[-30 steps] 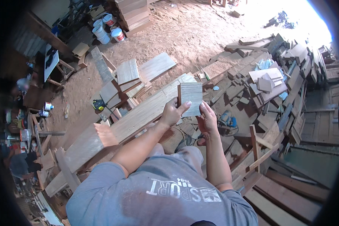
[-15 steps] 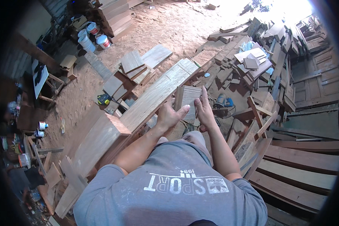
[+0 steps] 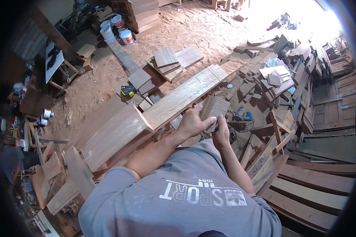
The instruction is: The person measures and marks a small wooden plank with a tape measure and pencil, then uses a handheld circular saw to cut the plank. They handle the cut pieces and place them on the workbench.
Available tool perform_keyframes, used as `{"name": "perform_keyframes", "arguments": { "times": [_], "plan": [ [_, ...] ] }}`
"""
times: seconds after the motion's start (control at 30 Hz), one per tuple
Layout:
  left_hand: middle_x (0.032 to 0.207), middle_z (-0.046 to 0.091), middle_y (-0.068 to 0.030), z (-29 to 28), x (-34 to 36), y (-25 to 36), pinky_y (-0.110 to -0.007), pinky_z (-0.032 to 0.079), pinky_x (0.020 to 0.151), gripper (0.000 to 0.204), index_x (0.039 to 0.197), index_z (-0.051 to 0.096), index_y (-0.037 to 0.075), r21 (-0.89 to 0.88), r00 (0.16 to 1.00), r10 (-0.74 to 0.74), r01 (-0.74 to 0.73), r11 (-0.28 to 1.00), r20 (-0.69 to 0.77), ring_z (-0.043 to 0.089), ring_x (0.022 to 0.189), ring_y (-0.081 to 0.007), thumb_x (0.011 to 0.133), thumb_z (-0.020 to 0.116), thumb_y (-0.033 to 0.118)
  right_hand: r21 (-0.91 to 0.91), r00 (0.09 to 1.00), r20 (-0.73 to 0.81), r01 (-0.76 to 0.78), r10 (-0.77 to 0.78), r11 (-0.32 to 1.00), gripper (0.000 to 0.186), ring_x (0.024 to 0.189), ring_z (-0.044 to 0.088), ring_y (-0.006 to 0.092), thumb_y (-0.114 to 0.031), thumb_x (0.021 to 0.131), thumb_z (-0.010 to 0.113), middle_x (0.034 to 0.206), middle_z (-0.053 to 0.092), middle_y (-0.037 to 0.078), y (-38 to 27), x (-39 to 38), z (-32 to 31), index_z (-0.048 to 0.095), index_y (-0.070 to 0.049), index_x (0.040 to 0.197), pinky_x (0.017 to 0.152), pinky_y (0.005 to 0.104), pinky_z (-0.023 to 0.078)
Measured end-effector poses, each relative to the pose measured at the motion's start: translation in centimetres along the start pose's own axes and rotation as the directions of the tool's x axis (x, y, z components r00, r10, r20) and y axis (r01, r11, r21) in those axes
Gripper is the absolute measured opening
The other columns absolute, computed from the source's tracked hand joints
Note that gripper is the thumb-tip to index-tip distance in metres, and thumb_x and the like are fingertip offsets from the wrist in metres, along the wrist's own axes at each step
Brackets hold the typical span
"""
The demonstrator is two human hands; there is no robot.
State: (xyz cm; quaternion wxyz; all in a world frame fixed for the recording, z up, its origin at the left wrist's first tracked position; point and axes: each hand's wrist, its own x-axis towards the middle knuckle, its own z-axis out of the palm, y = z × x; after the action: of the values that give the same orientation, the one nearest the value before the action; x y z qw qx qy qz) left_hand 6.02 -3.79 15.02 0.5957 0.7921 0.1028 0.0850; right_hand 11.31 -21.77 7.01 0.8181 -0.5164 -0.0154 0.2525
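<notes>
In front of my body a short, rectangular piece of wood (image 3: 216,106) is held tilted between my two hands. My left hand (image 3: 194,123) grips its left side, thumb stretched across toward the near end and the other fingers partly hidden behind. At the near right corner my right hand (image 3: 221,133) pinches the same piece, its fingers bent together. Just left of it runs a long pale plank (image 3: 186,89) on the workbench. A yellow and black tape measure (image 3: 127,91) lies farther left by several stacked short boards (image 3: 165,57).
A blue power tool (image 3: 243,116) sits on the ground right of my hands. Scrap wood (image 3: 245,87) heaps up beyond it. White buckets (image 3: 126,36) stand at the far left on the dusty floor. Long boards (image 3: 304,177) lie at the near right.
My right hand was stretched flat along the wood's right side; now its fingers are bent at the near corner. The wood has tilted, and the whole view has shifted.
</notes>
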Motion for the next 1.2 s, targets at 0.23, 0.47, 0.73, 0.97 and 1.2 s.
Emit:
{"name": "perform_keyframes", "arguments": {
  "times": [0.23, 0.47, 0.73, 0.97, 1.2],
  "plan": [
    [0.112, 0.079, -0.0291, -1.4, -1.2, -0.8, -0.042, 0.061, 0.093, 0.078, 0.128, 0.07, -0.013, 0.045, 0.993, -0.104, 0.101, 0.994, 0.057, 0.08, 0.104, -0.0364, 0.086, 0.088, 0.051, -0.182, 0.996, 0.002, 0.092, -0.093, 0.979, 0.049, 0.13, 0.062, 0.0205, -0.042, 0.122, 0.038, 0.14, 0.064, 0.011, 1.3, -1.1, 1.8, 0.054, -0.004, 0.148, 0.113, 0.0377, 0.049],
    [0.109, 0.079, -0.0275, -1.1, -1.6, -0.1, -0.043, 0.062, 0.091, 0.078, 0.123, 0.074, -0.008, 0.13, 0.999, -0.046, 0.043, 0.991, 0.021, 0.08, 0.103, -0.0392, 0.085, 0.088, 0.058, 0.06, 0.999, 0.024, 0.042, -0.044, 0.997, 0.046, 0.126, 0.066, 0.0235, -0.041, 0.121, 0.039, 0.134, 0.067, 0.011, 3.8, -0.4, -0.6, 0.056, -0.005, 0.142, 0.11, 0.0414, 0.054],
    [0.111, 0.081, -0.0204, -0.2, -0.2, -1.0, -0.037, 0.062, 0.089, 0.072, 0.126, 0.072, -0.007, -0.043, 0.995, -0.082, 0.084, 0.996, 0.062, 0.079, 0.101, -0.0245, 0.09, 0.088, 0.053, -0.282, 0.978, -0.019, 0.195, -0.208, 0.94, 0.048, 0.128, 0.061, 0.02, -0.039, 0.121, 0.044, 0.139, 0.066, 0.011, 2.2, -2.7, 0.9, 0.057, -0.001, 0.148, 0.111, 0.0327, 0.047],
    [0.1, 0.081, -0.0203, 2.2, 0.8, -3.5, -0.04, 0.062, 0.082, 0.057, 0.114, 0.073, -0.004, -0.107, 0.999, -0.017, 0.021, 0.994, 0.04, 0.08, 0.091, -0.0271, 0.096, 0.084, 0.049, -0.377, 0.965, -0.013, 0.239, -0.263, 0.895, 0.053, 0.133, 0.059, 0.02, -0.036, 0.119, 0.05, 0.147, 0.063, 0.014, 1.2, -3.7, 0.0, 0.049, 0.0, 0.158, 0.116, 0.0341, 0.043],
    [0.097, 0.079, -0.0158, 3.0, 2.3, -5.1, -0.034, 0.061, 0.077, 0.044, 0.107, 0.072, -0.005, -0.336, 0.992, -0.125, 0.116, 0.935, -0.006, 0.076, 0.087, -0.0177, 0.101, 0.081, 0.037, 0.037, 0.986, -0.079, -0.141, 0.144, 0.989, 0.057, 0.129, 0.064, 0.02, -0.038, 0.109, 0.071, 0.14, 0.065, 0.009, -0.6, -5.0, -0.4, 0.053, -0.005, 0.151, 0.111, 0.0455, 0.056]
  ]
}}
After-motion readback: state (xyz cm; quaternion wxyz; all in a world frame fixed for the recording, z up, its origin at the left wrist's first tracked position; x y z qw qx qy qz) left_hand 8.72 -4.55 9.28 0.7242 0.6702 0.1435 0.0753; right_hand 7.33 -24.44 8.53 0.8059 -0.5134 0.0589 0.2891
